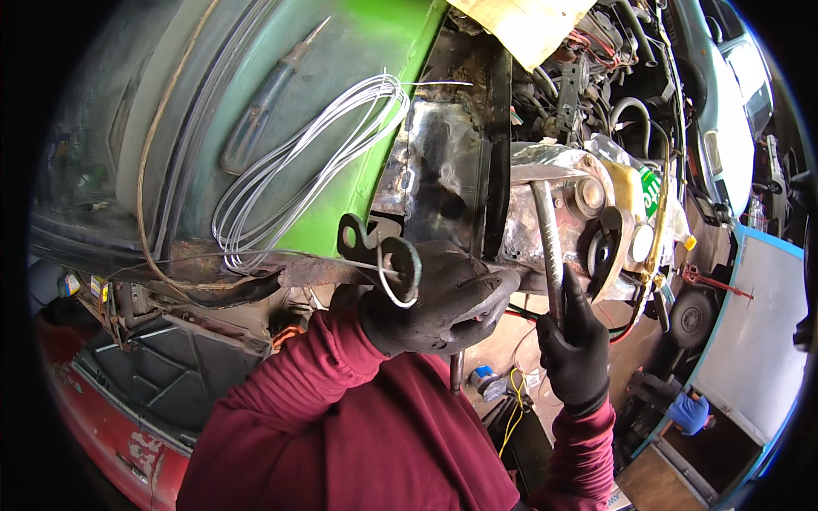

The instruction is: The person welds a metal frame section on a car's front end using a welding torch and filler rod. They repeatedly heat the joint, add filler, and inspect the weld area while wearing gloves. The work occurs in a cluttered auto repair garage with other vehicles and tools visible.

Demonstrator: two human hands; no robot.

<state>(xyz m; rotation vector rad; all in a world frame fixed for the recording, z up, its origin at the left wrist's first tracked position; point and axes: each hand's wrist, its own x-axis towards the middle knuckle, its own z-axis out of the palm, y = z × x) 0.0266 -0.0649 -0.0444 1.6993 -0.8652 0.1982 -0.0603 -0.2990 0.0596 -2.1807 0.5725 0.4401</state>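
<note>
My left hand point(443, 302), in a black glove, is closed round a dark rod point(457, 371) whose end sticks out below the fist; its other end is hidden. Beside that wrist is a dark metal piece with round holes point(402, 266), with a thin wire looped through it. My right hand point(575, 349), also gloved, grips the worn steel handle of what looks like a hammer point(550, 247). Its top lies across a scuffed silver housing point(532, 223). Bare, partly rusty sheet metal point(439, 153) lies beyond my left hand.
A coil of pale wire point(311, 166) and a screwdriver point(260, 115) rest on the windscreen and green-painted panel point(375, 166). Engine hoses and wiring point(588, 77) fill the far right. Car panels in red point(94, 417) stand at left. A person in blue point(688, 413) is at lower right.
</note>
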